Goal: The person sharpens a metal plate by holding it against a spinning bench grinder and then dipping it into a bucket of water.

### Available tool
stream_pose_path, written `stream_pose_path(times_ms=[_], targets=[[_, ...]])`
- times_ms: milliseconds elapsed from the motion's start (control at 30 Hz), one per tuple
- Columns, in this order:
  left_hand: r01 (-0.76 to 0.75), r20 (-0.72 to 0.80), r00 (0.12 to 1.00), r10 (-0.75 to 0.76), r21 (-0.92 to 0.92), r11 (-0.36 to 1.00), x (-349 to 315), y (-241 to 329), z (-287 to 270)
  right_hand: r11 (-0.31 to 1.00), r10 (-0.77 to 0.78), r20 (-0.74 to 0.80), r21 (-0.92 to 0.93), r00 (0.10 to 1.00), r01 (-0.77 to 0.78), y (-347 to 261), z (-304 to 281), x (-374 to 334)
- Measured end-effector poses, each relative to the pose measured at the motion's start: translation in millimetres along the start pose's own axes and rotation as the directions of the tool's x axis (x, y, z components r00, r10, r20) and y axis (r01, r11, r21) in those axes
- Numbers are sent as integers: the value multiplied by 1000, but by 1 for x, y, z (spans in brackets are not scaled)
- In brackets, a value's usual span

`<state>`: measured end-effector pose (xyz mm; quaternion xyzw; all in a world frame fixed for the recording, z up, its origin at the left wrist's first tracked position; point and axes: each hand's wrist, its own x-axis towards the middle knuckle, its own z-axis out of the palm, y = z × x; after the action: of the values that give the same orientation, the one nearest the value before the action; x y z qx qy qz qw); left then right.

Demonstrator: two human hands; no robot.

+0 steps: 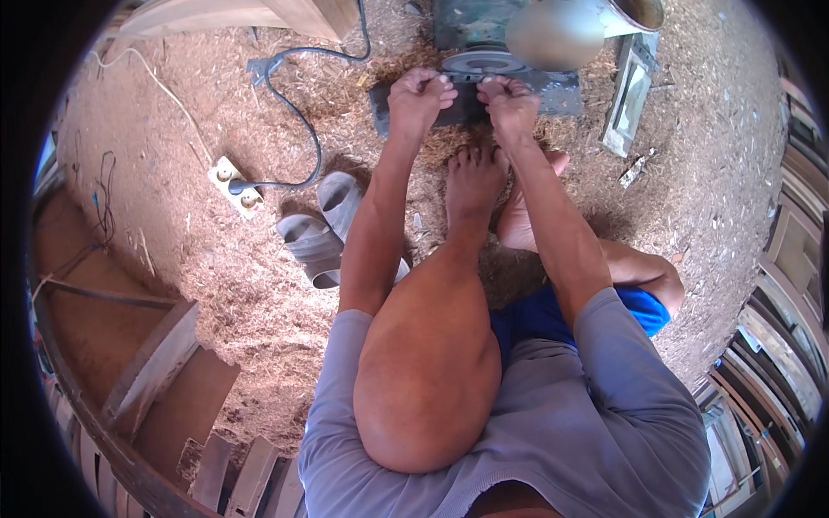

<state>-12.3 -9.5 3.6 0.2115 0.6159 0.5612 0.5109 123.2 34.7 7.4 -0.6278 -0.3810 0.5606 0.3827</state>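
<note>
My left hand [420,97] and my right hand [509,99] are close together, fingers curled and pinched. Between their fingertips runs a thin dark strip [469,78]; its ends are hidden by my fingers, and its exact kind is unclear. Just beyond it, almost touching, is a round grey grinding wheel [484,61]. A dark flat board [557,93] lies under and beside my hands. Behind the wheel stands a worn greenish machine body [466,24], partly cut off by the top edge.
My bare feet [473,177] rest just below the board. Grey sandals [315,242] and a socket strip [235,187] with a plugged-in black cable [311,142] lie to the left. At right is a metal-and-wood piece [629,99]. Wood shavings [250,302] cover the ground; stacked wooden frames [790,250] line the right.
</note>
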Motion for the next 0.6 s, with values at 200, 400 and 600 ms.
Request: stream_pose_path(times_ms=[200,400,600], targets=[[2,-1,1000,-2,6,1000,1,-2,-2,999,1,9,37,1000,-1,1,2,-1],[-3,-12,1000,3,-9,1000,1,-2,-6,1000,5,36,8,999,-5,3,5,1],[-4,-14,1000,3,-37,999,2,-2,-5,999,-41,48,32,998,40,8,4,6]])
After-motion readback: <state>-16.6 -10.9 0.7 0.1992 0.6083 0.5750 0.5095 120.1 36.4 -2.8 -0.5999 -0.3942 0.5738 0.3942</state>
